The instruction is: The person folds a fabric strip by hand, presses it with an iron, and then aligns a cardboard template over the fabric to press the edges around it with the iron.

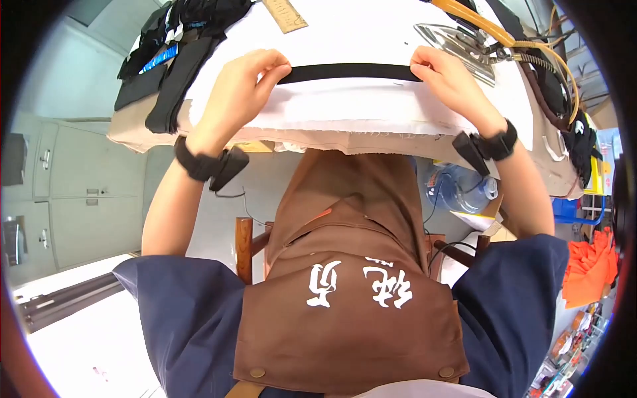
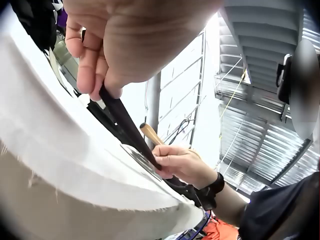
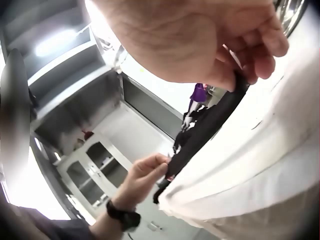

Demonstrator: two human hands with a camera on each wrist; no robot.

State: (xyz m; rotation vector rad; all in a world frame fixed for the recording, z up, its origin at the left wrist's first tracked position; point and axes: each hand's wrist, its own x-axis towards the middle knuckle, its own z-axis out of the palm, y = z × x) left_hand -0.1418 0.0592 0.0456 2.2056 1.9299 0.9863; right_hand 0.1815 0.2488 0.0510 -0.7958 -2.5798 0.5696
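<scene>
A narrow black fabric strip [image 1: 352, 71] is stretched from side to side above the white cloth-covered table [image 1: 358, 103]. My left hand [image 1: 244, 86] pinches its left end between thumb and fingers. The right hand [image 1: 451, 83] pinches the other end the same way, close beside the metal iron [image 1: 454, 45]. In the left wrist view, the strip [image 2: 127, 125] runs straight and taut from one hand to the other. From the right wrist, its flat face [image 3: 207, 127] shows just over the cloth.
Folded black garments [image 1: 182, 66] lie along the table's left side. A wooden ruler [image 1: 285, 14] sits near the far edge. The iron's hose [image 1: 534, 61] and cables run down the right. Below the table stands a clear plastic water bottle [image 1: 458, 189].
</scene>
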